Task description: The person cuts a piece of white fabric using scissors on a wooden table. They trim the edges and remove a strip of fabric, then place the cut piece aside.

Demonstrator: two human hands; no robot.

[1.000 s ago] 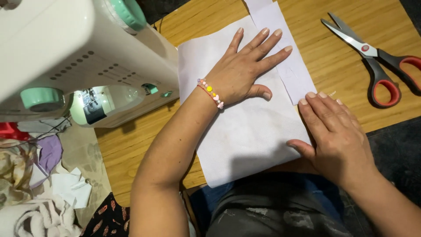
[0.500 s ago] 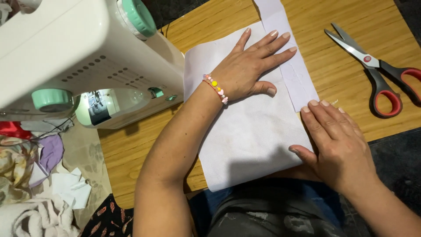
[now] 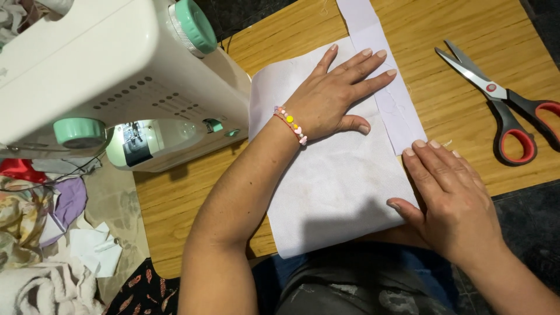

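1. White cloth (image 3: 335,192) lies under both our hands, on the near edge of the wooden table (image 3: 466,23).
2. We press our left hand (image 3: 335,96) flat on its upper part, fingers spread, gripping nothing.
3. We rest our right hand (image 3: 449,198) flat on its right edge, thumb on the cloth, fingers unclenched.
4. We see a narrow white strip (image 3: 379,41) running along that side under our left fingertips.
5. We see scissors (image 3: 501,102) lying open to the right, well apart, and a sewing machine (image 3: 105,76) to the left.
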